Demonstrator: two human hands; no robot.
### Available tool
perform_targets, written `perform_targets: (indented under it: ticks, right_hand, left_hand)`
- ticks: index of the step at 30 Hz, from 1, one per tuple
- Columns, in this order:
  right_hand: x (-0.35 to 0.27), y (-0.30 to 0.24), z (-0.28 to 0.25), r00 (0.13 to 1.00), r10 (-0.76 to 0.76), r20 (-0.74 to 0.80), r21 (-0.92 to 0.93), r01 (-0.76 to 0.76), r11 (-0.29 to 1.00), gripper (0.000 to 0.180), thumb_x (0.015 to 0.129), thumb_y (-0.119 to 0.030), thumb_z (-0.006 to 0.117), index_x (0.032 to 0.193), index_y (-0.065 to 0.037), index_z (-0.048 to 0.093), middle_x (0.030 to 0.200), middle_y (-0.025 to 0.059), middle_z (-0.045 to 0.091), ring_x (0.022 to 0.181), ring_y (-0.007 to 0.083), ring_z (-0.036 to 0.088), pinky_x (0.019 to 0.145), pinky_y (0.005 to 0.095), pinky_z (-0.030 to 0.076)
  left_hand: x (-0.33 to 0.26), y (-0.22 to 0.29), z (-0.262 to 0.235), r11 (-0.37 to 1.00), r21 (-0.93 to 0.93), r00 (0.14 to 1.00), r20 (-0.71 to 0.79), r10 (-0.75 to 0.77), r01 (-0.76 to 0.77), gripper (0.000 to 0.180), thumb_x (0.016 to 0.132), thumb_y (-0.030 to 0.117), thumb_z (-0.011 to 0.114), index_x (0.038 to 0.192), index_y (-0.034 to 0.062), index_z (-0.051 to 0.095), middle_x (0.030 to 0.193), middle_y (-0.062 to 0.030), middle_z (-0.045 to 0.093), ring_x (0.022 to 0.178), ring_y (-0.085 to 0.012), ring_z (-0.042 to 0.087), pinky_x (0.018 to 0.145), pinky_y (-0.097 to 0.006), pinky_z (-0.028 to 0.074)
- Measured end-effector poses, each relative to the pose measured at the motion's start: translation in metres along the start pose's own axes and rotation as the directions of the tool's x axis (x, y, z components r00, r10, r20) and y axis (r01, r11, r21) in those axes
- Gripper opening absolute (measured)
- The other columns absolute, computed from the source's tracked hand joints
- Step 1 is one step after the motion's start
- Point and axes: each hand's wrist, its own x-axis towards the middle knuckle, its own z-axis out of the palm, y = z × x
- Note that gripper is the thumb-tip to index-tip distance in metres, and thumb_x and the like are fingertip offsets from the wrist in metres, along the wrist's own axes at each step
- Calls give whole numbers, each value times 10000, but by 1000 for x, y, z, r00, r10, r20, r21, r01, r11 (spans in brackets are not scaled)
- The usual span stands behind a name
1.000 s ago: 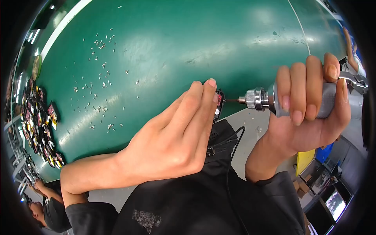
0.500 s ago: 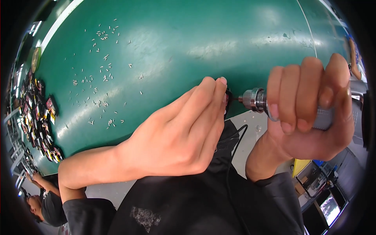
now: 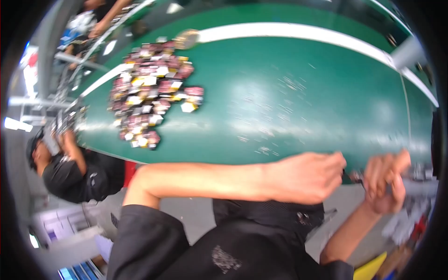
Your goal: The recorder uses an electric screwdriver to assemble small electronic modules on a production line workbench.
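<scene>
My left hand [image 3: 310, 177] is closed, its fingertips pinched together over the table's near edge. A small dark part [image 3: 346, 176] shows at those fingertips, mostly covered and smeared by motion. Just right of it, my right hand [image 3: 385, 182] is curled round a power screwdriver [image 3: 423, 173], whose blurred grey body runs toward the right rim. The screwdriver's tip end points left at the dark part; I cannot tell whether they touch. Many small silver screws [image 3: 291, 84] lie scattered on the green table [image 3: 219, 135] beyond my hands.
A heap of small black, pink and yellow parts [image 3: 149, 88] covers the table's left side, with a round yellowish object [image 3: 186, 39] behind it. Another person [image 3: 70, 172] works at the far left. A yellow panel [image 3: 371, 267] stands low at the right.
The view has swung left, bringing the heap and the other person further in. Both hands now appear further right and smaller, still close together.
</scene>
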Motion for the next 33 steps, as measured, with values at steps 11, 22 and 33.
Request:
perform_targets:
  ticks: [11, 22, 33]
  right_hand:
    - [-6, 28, -4, 968, -14, -252, 356, 107, 928, 87, 931, -122, 458, 895, -58, 412, 495, -12, 348, 368, 79, 305, 431, 239, 333]
    - [-14, 46, 3, 947, 127, -296, 451, 21, 892, 93, 924, -140, 461, 893, -54, 441, 534, -1, 369, 404, 95, 335, 468, 271, 355]
    - [-15, 45, 4, 942, 142, -303, 498, 30, 867, 107, 925, -149, 460, 875, -55, 441, 525, 2, 367, 401, 102, 335, 462, 277, 360]
  left_hand:
    - [-164, -36, -193, 273, 533, 571, -543, -616, 801, 374, 816, 21, 661, 1178, 6, 568, 1139, -172, 609, 1098, -344, 556, 934, -411, 447]
    - [-113, -43, -127, 672, 382, 773, -283, -568, 634, 293, 754, -30, 696, 1038, 3, 636, 1074, -124, 609, 984, -293, 591, 821, -380, 483]
    - [-67, -99, -117, 697, 591, 872, -23, -489, 406, 192, 752, -15, 617, 943, -26, 628, 924, -98, 579, 851, -271, 581, 733, -379, 506]
